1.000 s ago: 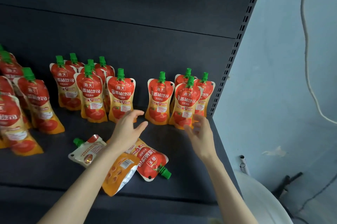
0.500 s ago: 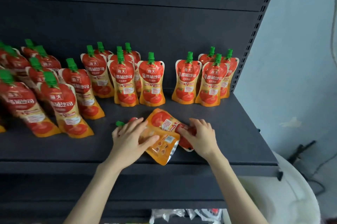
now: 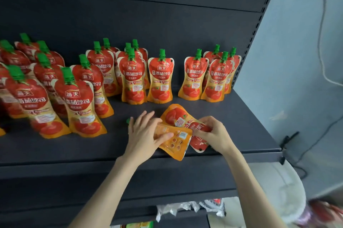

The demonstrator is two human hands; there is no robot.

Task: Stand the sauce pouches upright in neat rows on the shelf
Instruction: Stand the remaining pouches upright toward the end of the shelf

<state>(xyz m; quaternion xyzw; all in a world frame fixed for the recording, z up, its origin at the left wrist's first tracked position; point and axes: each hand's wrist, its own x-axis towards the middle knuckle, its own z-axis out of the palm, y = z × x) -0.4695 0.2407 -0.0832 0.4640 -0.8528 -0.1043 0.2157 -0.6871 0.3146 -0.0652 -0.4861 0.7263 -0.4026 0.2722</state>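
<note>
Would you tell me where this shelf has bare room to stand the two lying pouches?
One gap sits between the lone standing pouch and the right-hand cluster. The shelf is also bare in front of that cluster, right of the right hand. The left pouches are crowded, rows overlapping.

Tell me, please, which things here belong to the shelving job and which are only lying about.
Job: standing pouches; face-down pouch under left hand; face-up pouch in right hand; shelf.
Lying about: crumpled plastic wrappers below the shelf; white rounded object at lower right.
</note>
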